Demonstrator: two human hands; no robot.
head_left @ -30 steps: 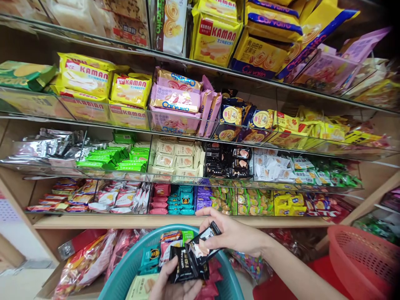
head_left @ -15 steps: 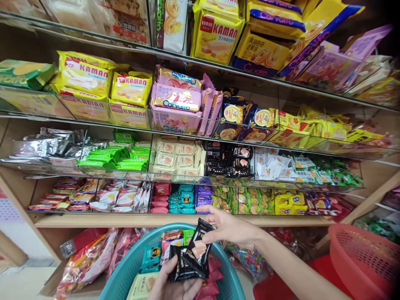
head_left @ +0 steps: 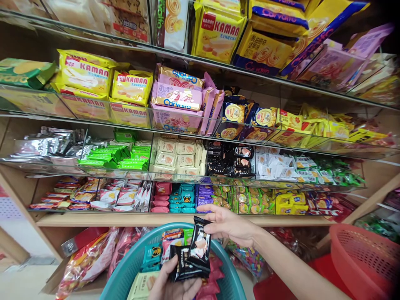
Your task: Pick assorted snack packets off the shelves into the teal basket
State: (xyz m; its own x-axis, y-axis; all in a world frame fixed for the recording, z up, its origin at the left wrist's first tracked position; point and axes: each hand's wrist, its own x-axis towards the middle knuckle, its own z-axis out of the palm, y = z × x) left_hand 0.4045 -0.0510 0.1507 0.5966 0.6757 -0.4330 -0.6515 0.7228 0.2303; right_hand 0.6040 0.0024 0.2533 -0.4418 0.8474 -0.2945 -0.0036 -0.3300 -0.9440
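Note:
My left hand (head_left: 175, 285) is at the bottom edge, closed on a stack of black snack packets (head_left: 187, 263) over a teal plastic basket (head_left: 121, 275). My right hand (head_left: 229, 225) pinches the top of one upright black packet (head_left: 200, 243) that rests against that stack. The basket holds several small packets: teal, pink, red and pale green. On the middle shelf, a glass bin (head_left: 229, 160) holds more black packets of the same kind.
Glass-fronted shelves (head_left: 187, 129) of wrapped biscuits and wafers fill the view, with yellow KAMAN bags (head_left: 86, 75) upper left. A red plastic basket (head_left: 365, 260) stands at lower right. Bagged snacks (head_left: 84, 262) lie in a box at lower left.
My right hand has turned the single black packet from tilted to upright and brought it down against the stack in my left hand. The left hand has hardly moved.

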